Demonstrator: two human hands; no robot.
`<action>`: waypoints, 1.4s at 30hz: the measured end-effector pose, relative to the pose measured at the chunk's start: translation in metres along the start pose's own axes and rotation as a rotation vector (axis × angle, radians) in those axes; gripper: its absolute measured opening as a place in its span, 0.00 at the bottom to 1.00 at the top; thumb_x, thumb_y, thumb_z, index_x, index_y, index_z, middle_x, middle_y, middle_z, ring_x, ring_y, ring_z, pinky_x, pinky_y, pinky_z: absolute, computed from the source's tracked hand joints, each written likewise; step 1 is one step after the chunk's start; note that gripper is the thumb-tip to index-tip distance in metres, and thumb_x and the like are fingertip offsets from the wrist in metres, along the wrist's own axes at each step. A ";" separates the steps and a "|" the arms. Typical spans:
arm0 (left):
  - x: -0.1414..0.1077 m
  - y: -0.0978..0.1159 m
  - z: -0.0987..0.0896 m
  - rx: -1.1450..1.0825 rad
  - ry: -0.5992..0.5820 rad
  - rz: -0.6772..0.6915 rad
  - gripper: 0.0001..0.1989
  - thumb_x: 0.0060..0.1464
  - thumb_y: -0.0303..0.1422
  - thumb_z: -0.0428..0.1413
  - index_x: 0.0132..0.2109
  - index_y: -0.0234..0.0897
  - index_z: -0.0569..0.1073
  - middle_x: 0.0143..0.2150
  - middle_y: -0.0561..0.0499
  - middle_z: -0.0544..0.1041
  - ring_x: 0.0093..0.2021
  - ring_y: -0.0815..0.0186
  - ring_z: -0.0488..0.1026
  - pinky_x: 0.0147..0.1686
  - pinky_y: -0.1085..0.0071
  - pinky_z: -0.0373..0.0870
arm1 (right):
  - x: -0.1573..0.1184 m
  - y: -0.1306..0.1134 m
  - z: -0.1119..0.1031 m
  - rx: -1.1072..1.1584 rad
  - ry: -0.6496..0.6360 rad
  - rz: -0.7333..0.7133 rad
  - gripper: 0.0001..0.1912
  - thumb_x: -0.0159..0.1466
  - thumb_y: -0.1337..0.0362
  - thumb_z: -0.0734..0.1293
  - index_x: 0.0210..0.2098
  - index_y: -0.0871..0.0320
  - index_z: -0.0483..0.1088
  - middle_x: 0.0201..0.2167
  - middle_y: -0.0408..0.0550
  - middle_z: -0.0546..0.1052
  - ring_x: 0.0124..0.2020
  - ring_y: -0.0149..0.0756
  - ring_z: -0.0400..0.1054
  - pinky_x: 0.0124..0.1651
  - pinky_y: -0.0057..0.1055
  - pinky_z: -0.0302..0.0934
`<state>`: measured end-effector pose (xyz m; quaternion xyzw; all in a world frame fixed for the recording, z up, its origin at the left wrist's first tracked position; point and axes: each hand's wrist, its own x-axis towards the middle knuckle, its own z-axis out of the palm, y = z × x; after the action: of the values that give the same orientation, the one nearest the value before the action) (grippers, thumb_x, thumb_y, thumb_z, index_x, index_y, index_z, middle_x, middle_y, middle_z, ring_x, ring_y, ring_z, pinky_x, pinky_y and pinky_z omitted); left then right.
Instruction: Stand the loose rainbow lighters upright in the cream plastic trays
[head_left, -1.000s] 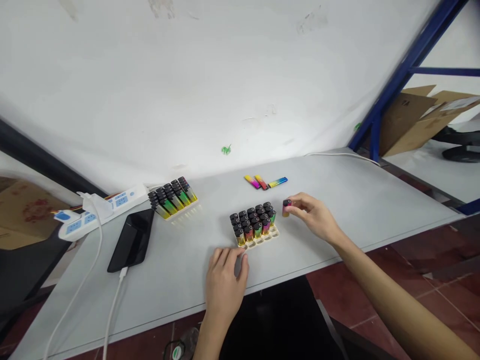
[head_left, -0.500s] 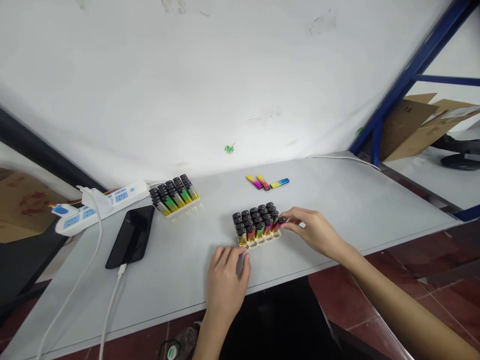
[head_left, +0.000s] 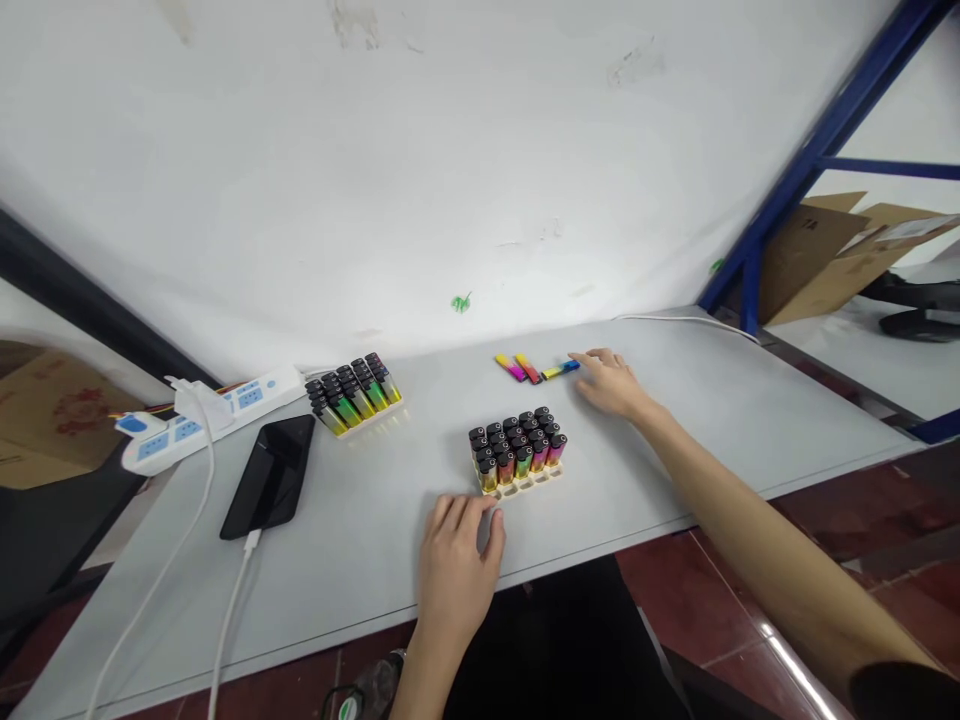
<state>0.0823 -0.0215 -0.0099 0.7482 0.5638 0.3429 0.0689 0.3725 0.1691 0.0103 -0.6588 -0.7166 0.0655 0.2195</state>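
Observation:
My left hand (head_left: pixel 459 560) lies on the table with its fingers stretched out, its fingertips at the front left corner of a pale lighter tray (head_left: pixel 531 484). Upright lighters (head_left: pixel 523 459) with black tops and coloured, see-through bodies fill the tray's back rows; bare holes show along its front. Farther back, my right hand (head_left: pixel 609 384) reaches over a blue-and-yellow lighter (head_left: pixel 555 372), index fingertip at its blue end and thumb apart. Two more loose lighters lie to the left of it: a yellow-and-magenta one (head_left: pixel 511 367) and a yellow-and-red one (head_left: pixel 528 369).
A second tray of lighters (head_left: pixel 357 395) stands at the back left. Beside it are a black phone (head_left: pixel 268 476) on a white charging cable (head_left: pixel 234 610) and a white power strip (head_left: pixel 225 415). A wall rises behind the table; a blue metal frame (head_left: pixel 795 180) stands right.
My right hand has left the tray, where the dark-topped lighter it held now stands upright in the row. It has moved back to the loose blue-and-yellow lighter. My left hand stays put.

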 end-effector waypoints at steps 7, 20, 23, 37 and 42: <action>0.000 0.000 0.000 -0.006 -0.006 -0.009 0.04 0.63 0.29 0.52 0.42 0.40 0.72 0.37 0.51 0.78 0.41 0.60 0.71 0.41 0.61 0.70 | 0.009 0.025 0.018 0.302 0.209 0.062 0.14 0.60 0.52 0.67 0.36 0.57 0.73 0.47 0.56 0.75 0.52 0.51 0.65 0.58 0.50 0.57; 0.000 0.001 0.000 0.000 0.013 0.000 0.04 0.63 0.29 0.53 0.42 0.39 0.72 0.37 0.51 0.78 0.40 0.61 0.71 0.40 0.63 0.70 | -0.006 -0.012 0.005 1.454 -0.040 0.363 0.22 0.64 0.43 0.62 0.27 0.55 0.60 0.14 0.31 0.50 0.12 0.21 0.38 0.15 0.22 0.36; 0.000 0.001 0.000 0.005 0.021 0.007 0.04 0.63 0.29 0.53 0.42 0.39 0.72 0.36 0.51 0.78 0.39 0.61 0.71 0.40 0.64 0.70 | -0.005 -0.014 0.006 1.388 -0.004 0.435 0.25 0.65 0.44 0.57 0.21 0.55 0.56 0.14 0.32 0.46 0.13 0.22 0.36 0.15 0.24 0.34; -0.001 0.000 0.000 0.021 0.004 0.001 0.04 0.63 0.30 0.53 0.42 0.40 0.72 0.37 0.51 0.78 0.41 0.60 0.71 0.41 0.62 0.69 | -0.004 -0.015 0.005 1.345 0.021 0.451 0.25 0.65 0.44 0.55 0.20 0.53 0.52 0.12 0.32 0.45 0.12 0.24 0.35 0.15 0.25 0.34; -0.002 0.001 0.000 0.023 0.011 0.008 0.03 0.64 0.30 0.53 0.42 0.40 0.72 0.37 0.51 0.78 0.40 0.60 0.70 0.41 0.62 0.69 | -0.004 -0.013 0.009 1.276 0.040 0.458 0.23 0.65 0.47 0.56 0.20 0.53 0.53 0.13 0.32 0.46 0.12 0.23 0.37 0.16 0.25 0.35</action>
<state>0.0828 -0.0232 -0.0108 0.7494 0.5650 0.3406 0.0558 0.3573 0.1652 0.0062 -0.5365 -0.3755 0.5084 0.5592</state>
